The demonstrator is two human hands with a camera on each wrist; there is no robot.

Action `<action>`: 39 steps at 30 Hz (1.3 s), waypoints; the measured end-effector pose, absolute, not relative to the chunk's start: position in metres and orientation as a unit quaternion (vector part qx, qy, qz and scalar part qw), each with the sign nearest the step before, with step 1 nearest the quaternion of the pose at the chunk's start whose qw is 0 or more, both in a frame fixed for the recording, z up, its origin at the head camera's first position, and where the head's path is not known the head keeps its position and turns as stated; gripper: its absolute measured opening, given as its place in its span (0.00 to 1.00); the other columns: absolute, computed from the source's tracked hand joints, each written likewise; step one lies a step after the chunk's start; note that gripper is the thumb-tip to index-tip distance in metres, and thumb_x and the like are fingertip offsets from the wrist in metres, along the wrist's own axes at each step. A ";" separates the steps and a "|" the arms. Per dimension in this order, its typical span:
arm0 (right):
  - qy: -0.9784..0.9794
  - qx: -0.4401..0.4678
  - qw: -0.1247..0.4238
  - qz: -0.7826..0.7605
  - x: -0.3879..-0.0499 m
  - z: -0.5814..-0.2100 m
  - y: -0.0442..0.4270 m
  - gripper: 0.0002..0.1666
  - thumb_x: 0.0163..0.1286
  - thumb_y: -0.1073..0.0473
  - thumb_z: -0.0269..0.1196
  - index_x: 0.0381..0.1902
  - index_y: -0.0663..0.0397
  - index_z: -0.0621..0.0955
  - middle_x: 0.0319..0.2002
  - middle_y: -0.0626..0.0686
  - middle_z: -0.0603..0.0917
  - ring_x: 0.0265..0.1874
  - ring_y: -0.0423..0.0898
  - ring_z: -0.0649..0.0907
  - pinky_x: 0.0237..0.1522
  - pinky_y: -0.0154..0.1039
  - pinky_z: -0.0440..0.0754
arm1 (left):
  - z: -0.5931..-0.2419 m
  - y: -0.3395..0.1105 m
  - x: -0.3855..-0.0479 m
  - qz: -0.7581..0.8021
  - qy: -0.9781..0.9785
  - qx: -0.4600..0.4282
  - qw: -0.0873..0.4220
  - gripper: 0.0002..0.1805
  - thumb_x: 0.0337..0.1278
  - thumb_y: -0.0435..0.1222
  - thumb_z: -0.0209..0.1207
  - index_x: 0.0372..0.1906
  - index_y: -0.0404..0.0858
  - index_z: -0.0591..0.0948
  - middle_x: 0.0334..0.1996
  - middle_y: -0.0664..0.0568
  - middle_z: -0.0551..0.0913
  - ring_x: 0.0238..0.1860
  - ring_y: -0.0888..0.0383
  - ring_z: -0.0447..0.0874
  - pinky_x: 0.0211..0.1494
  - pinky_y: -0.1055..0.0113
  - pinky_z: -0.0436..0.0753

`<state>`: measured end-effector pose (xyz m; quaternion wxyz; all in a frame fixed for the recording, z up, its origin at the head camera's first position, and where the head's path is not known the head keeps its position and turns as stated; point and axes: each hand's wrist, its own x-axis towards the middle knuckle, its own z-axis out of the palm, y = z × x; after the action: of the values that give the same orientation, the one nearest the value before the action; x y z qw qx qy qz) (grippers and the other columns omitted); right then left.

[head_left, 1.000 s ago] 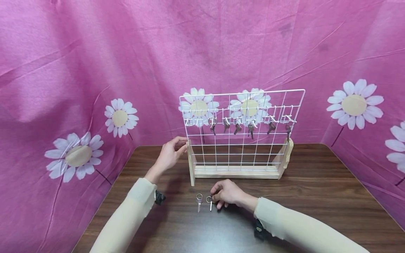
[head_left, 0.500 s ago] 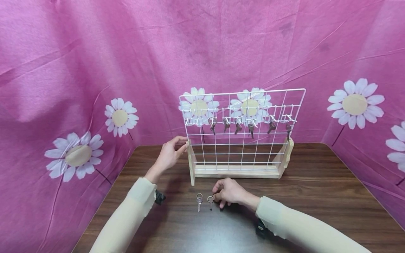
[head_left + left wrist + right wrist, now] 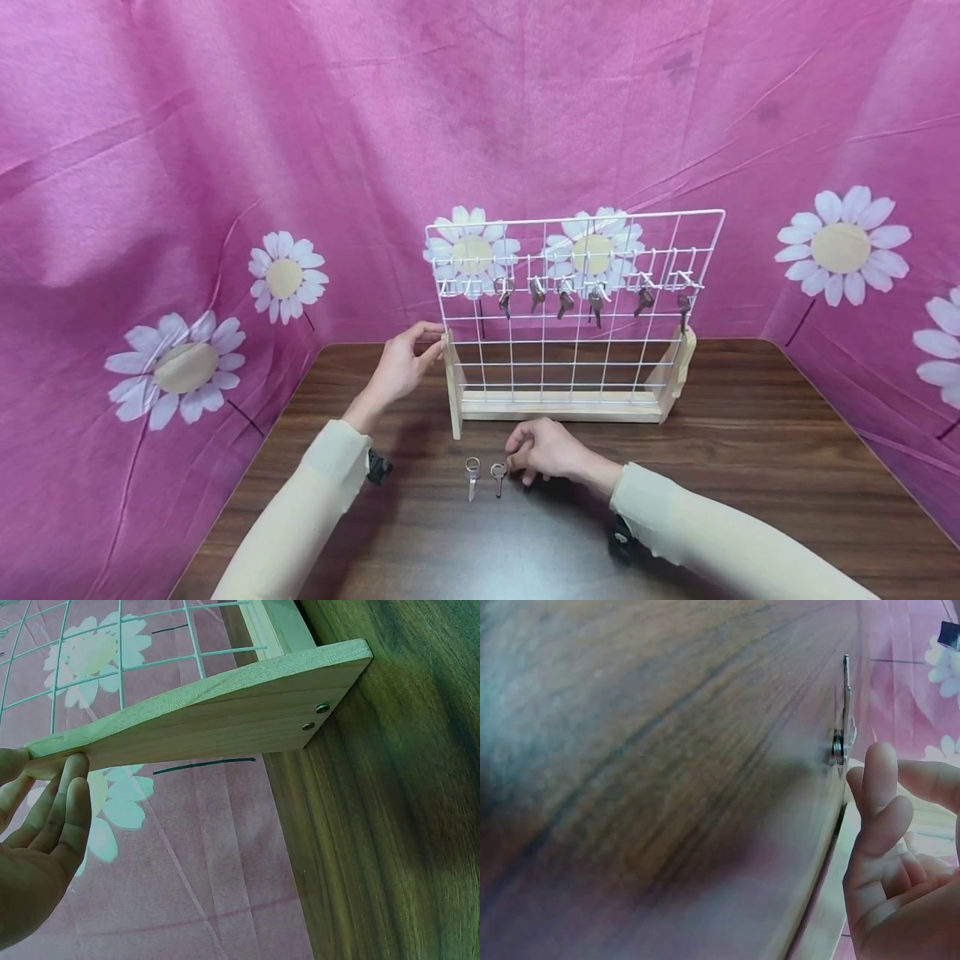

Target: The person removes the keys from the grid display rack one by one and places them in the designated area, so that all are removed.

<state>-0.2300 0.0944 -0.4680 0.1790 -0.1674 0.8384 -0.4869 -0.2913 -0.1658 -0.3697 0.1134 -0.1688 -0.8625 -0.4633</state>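
Note:
A white wire grid rack with a wooden base stands on the table, tipped slightly in view. My left hand grips the top of its left wooden side piece, thumb on one side and fingers on the other. Two keys with rings lie in front of the rack: a left key and a right key. Beside the right key's ring is my right hand, fingers loosely bent, with nothing visible between them. In the right wrist view its fingertips sit close to that key; contact is unclear.
Several keys hang from hooks along the rack's upper part. Two hooks at its left carry no key. The brown wooden table ends at a pink cloth printed with white flowers, behind and at both sides.
My right hand has drawn slightly away from the right key, rightward and toward the rack. That key has turned and shifted a little. The left hand keeps its hold.

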 end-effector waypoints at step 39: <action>0.795 -0.220 0.118 -0.553 -0.246 -0.410 0.102 0.12 0.65 0.59 0.68 0.44 0.58 0.83 0.35 0.62 0.86 0.21 0.44 0.85 0.17 0.37 0.80 | -0.369 -0.165 -0.291 -0.465 -0.862 -0.167 0.115 0.14 0.68 0.35 0.60 0.55 0.37 0.81 0.47 0.39 0.88 0.40 0.47 0.91 0.42 0.64 0.90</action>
<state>-0.2458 0.1019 -0.4096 0.1180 -0.2195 0.7953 -0.5527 -0.2906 -0.1650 -0.3689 0.1148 -0.1665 -0.8619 -0.4650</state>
